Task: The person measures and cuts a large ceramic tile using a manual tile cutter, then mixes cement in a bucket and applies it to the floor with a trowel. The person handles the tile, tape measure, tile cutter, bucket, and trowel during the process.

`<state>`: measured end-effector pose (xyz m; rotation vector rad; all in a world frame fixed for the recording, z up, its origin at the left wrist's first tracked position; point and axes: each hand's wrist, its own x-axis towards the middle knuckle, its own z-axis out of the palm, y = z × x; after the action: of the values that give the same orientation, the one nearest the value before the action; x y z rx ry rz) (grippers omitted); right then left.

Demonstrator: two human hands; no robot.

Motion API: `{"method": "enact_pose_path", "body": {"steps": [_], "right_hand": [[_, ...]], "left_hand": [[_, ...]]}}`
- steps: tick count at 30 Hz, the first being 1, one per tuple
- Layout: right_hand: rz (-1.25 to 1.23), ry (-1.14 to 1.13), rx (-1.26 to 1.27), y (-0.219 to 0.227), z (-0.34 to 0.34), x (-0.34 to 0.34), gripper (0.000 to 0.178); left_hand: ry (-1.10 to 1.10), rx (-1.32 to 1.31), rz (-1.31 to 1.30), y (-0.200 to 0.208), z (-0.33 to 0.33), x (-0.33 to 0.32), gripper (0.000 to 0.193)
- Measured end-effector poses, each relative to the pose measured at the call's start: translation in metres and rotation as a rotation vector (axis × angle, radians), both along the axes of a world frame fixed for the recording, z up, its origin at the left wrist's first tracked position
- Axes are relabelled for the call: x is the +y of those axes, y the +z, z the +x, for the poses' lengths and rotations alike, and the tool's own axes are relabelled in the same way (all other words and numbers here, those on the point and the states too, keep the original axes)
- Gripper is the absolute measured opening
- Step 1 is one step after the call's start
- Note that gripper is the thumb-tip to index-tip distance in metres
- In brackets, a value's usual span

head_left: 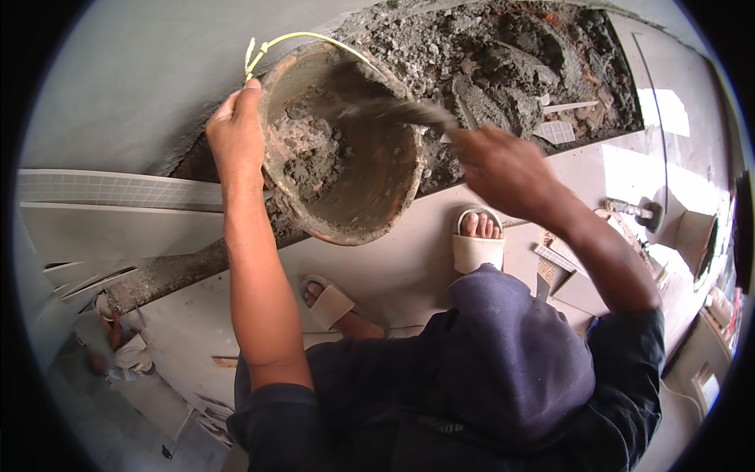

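A mortar-caked bucket is tilted so that its mouth faces me, with clumps of grey mortar inside along the left. My left hand is closed on its left rim, thumb up beside the knot of the yellow cord handle. From the right, my right hand is wrapped round the grip of a mortar-covered trowel. Motion blurs the trowel's blade, which reaches over the rim into the bucket.
Behind the bucket lies a bed of wet mortar and rubble with broken tile pieces. Long tile strips lean at the left. My sandalled feet stand on pale flooring. Another person crouches at lower left; tools and scraps lie right.
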<state>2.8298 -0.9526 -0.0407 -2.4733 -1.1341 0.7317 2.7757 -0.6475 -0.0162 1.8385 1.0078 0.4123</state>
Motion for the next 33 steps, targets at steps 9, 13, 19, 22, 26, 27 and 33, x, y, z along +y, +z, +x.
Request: {"method": "enact_pose_path", "body": {"steps": [9, 13, 19, 22, 26, 27, 33], "right_hand": [[0.029, 0.567, -0.257, -0.062, -0.035, 0.078, 0.027], [-0.044, 0.628, -0.233, -0.046, -0.025, 0.073, 0.024], [-0.059, 0.369, -0.4, -0.044, -0.011, 0.095, 0.039], [-0.101, 0.489, -0.246, -0.048, -0.029, 0.077, 0.042], [-0.027, 0.385, -0.121, -0.06, -0.041, 0.071, 0.039], [-0.004, 0.404, -0.149, -0.06, -0.041, 0.073, 0.039], [-0.401, 0.599, 0.05, -0.022, -0.017, 0.071, 0.042]], "left_hand": [[-0.035, 0.078, 0.038, -0.002, -0.018, 0.009, 0.042], [-0.019, 0.023, 0.003, -0.002, -0.018, 0.011, 0.04], [-0.07, 0.049, -0.022, -0.003, -0.009, -0.002, 0.041], [-0.065, 0.041, 0.026, -0.002, -0.008, -0.006, 0.036], [-0.071, 0.009, 0.036, -0.002, -0.009, -0.01, 0.033], [-0.078, -0.003, 0.019, -0.003, -0.009, -0.011, 0.032], [-0.068, 0.024, 0.002, 0.0, -0.004, -0.02, 0.034]]}}
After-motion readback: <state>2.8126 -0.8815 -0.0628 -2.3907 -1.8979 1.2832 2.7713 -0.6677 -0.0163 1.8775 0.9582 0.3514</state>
